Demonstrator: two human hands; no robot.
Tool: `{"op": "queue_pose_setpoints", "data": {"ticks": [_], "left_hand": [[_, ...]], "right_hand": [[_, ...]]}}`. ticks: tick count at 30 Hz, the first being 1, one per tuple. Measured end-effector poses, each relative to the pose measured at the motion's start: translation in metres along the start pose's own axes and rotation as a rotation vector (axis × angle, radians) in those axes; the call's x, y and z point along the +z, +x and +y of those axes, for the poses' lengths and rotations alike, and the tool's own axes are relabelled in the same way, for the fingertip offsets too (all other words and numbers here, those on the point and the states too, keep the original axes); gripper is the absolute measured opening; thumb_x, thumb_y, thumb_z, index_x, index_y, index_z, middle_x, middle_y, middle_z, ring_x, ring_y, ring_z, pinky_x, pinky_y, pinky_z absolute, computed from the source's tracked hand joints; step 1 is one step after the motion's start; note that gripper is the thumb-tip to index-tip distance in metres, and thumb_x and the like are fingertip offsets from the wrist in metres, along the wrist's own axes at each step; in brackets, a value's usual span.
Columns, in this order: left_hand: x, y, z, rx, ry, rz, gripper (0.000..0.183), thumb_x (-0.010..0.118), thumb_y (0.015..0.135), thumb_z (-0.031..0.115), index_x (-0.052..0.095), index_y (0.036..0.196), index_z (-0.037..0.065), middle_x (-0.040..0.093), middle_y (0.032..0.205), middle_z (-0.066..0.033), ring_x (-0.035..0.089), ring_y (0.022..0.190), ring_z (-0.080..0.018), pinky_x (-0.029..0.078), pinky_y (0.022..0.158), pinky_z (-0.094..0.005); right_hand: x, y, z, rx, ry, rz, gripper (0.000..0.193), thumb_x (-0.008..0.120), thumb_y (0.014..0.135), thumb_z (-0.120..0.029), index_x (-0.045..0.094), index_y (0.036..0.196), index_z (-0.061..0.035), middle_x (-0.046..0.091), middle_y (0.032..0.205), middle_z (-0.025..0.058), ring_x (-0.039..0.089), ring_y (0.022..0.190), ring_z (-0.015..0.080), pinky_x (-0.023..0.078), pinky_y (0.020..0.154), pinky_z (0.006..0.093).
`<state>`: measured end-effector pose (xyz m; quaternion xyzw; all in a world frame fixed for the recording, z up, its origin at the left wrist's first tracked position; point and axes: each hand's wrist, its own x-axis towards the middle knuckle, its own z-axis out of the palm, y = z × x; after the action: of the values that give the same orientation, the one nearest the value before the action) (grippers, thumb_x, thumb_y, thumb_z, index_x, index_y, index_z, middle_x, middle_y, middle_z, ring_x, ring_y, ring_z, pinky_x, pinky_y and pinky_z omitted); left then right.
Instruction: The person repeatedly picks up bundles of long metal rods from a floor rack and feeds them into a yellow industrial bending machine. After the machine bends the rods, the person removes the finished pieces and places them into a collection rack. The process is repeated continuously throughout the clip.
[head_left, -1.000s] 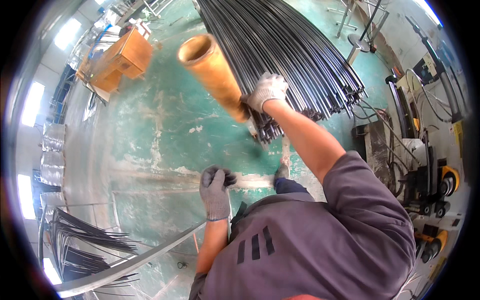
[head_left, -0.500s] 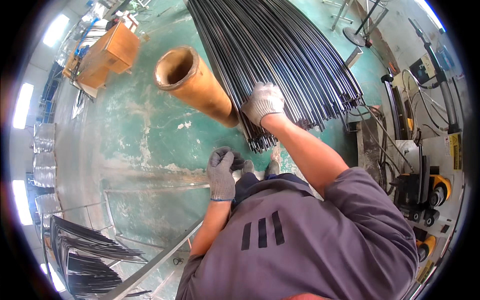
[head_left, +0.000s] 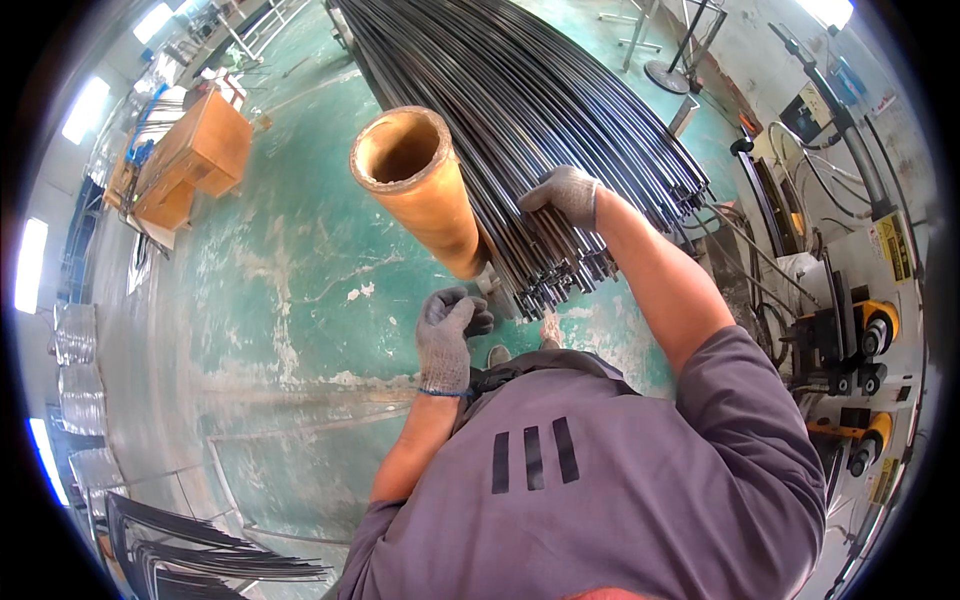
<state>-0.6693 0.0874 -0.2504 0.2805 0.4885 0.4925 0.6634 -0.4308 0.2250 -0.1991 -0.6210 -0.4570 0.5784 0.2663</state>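
Observation:
My right hand, in a light grey knitted glove, lies on a large bundle of dark metal rods. Its fingers curl over several of them near their close ends; how many it grips is hidden. My left hand, gloved in darker grey, hovers in front of my body, left of the rod ends. Its fingers are curled in with the thumb against them, and nothing shows in them. Between the left hand and the bundle stands a tall tan tube with a thick rim and hollow top, leaning beside the rods.
A wooden desk stands far left on the green floor. Thin dark strips lie on a rack at lower left. Along the right, a machine with yellow and black rollers and hanging cables borders the bundle. A round-based stand is behind.
My right hand has turned, and its fingers now curl down over the rods. In the view, the tube and rod ends sit closer to my left hand, which stays curled.

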Motion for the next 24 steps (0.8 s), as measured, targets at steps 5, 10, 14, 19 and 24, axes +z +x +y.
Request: {"op": "queue_pose_setpoints", "data": {"ticks": [5,10,14,19,24], "left_hand": [[-0.009,0.0,-0.006,-0.064,0.043,-0.081,0.019,0.059,0.09,0.007,0.056,0.106,-0.003,0.065,0.088,-0.0114,0.064,0.072,-0.0185,0.054,0.067,-0.0288],[0.009,0.007,0.004,-0.061,0.129,-0.257,0.016,0.056,0.092,0.008,0.056,0.105,-0.001,0.064,0.09,-0.0101,0.063,0.075,-0.0206,0.053,0.071,-0.0319],[0.042,0.021,0.013,-0.144,0.092,-0.414,0.016,0.055,0.095,0.012,0.055,0.106,0.0,0.064,0.091,-0.0101,0.063,0.076,-0.0208,0.053,0.073,-0.0336],[0.085,0.07,0.01,-0.161,-0.022,-0.62,0.022,0.051,0.101,0.024,0.054,0.105,0.003,0.063,0.091,-0.0105,0.062,0.083,-0.0218,0.052,0.078,-0.0364],[0.156,0.118,0.019,-0.369,-0.364,-0.459,0.028,0.047,0.101,0.025,0.055,0.098,-0.002,0.06,0.09,-0.0145,0.06,0.086,-0.0267,0.053,0.081,-0.0385]], "right_hand": [[-0.005,0.012,0.02,0.085,0.396,-0.111,0.022,0.067,0.089,-0.015,0.068,0.08,0.0048,0.066,0.07,0.0138,0.065,0.057,0.0223,0.055,0.052,0.035],[-0.001,-0.016,-0.001,0.149,0.08,0.029,0.043,0.065,0.092,-0.039,0.063,0.065,-0.0039,0.056,0.055,0.0059,0.054,0.048,0.0159,0.047,0.052,0.0312],[-0.015,-0.082,0.008,0.154,-0.654,0.144,0.053,0.058,0.094,-0.045,0.061,0.064,-0.0006,0.055,0.054,0.007,0.053,0.046,0.0162,0.044,0.049,0.0362],[-0.023,-0.25,0.062,0.296,-0.518,0.338,0.031,0.074,0.081,-0.024,0.063,0.093,0.0025,0.059,0.073,0.017,0.052,0.065,0.021,0.046,0.065,0.0383],[0.005,-0.379,0.1,0.669,-0.637,0.659,0.028,0.076,0.074,-0.032,0.066,0.078,-0.0063,0.064,0.074,0.0172,0.063,0.074,0.0358,0.049,0.068,0.0425]]}}
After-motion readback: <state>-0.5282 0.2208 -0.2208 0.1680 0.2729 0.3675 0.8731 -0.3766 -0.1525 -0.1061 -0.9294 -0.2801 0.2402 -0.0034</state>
